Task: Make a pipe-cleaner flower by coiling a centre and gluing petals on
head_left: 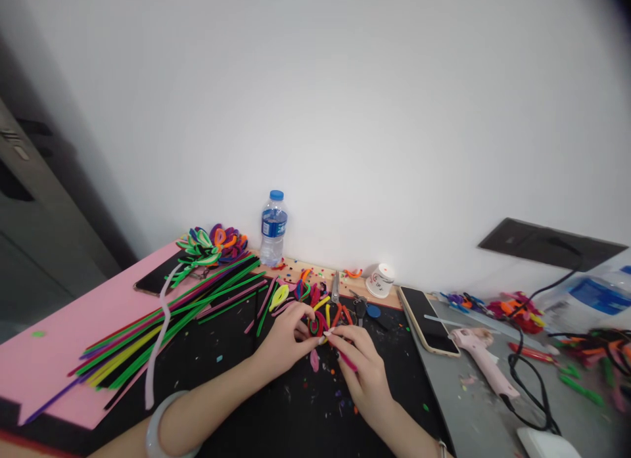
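My left hand (pixel 286 340) pinches a small coiled pipe-cleaner piece (pixel 316 324), red with a darker centre, over the black mat (pixel 236 386). My right hand (pixel 362 369) meets it from the right, fingers closed on a pink pipe-cleaner end (pixel 348 361) that touches the coil. A pale bangle (pixel 160 425) sits on my left wrist. Short bent pipe-cleaner pieces in yellow, pink and green (pixel 283 294) lie just behind my hands.
A fan of long pipe cleaners (pixel 167 320) lies at left across a pink board (pixel 73 333). Behind are pipe-cleaner flowers (pixel 214 244), a water bottle (pixel 273 229), pliers (pixel 340 307), a paper cup (pixel 380 280). At right, a phone (pixel 428 320) and a pink glue gun (pixel 480 356) with its cable.
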### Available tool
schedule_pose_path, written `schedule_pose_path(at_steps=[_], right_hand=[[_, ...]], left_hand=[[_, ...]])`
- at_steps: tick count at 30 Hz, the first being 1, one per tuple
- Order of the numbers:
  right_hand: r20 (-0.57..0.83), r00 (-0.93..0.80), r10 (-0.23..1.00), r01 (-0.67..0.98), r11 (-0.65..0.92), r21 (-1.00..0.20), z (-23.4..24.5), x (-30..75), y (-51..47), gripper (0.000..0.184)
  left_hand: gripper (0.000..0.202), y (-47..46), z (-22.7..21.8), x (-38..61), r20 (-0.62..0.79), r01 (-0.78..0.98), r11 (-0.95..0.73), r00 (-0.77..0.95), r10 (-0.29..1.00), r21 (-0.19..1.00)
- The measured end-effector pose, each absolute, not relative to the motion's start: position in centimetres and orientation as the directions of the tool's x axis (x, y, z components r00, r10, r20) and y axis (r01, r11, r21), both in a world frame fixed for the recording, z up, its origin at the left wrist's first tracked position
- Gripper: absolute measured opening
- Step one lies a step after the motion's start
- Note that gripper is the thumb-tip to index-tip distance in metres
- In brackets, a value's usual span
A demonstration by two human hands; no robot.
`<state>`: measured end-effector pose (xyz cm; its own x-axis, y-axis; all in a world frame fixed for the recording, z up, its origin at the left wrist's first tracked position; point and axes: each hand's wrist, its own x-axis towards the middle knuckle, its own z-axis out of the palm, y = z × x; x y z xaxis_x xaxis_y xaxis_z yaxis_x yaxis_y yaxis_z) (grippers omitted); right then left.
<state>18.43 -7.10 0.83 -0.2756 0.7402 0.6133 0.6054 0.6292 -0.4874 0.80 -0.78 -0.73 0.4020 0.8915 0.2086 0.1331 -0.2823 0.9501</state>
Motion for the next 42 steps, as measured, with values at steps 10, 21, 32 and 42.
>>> schedule_pose_path(at_steps=[10, 21, 32, 42], right_hand=[[0.598, -0.292, 0.746, 0.571, 0.638, -0.517, 0.61, 18.29, -7.04, 0.04], [0.527, -0.24, 0.815, 0.526, 0.566, -0.635, 0.47, 18.28, -7.21, 0.037], [0.516, -0.223, 0.827, 0.488, 0.553, -0.675, 0.66, 18.14, -7.13, 0.039], [0.5, -0.243, 0.831, 0.514, 0.547, -0.66, 0.42, 18.13, -7.1, 0.036]], left_hand=[[0.024, -0.75, -0.96, 0.81, 0.216, 0.136, -0.29, 0.396, 0.892, 0.947], [0.023, -0.64, -0.96, 0.78, 0.211, 0.147, -0.289, 0.399, 0.892, 0.946], [0.023, -0.54, -1.04, 0.68, 0.209, 0.181, -0.295, 0.383, 0.9, 0.938], [0.023, -0.54, -0.98, 0.79, 0.196, 0.18, -0.276, 0.368, 0.909, 0.944]])
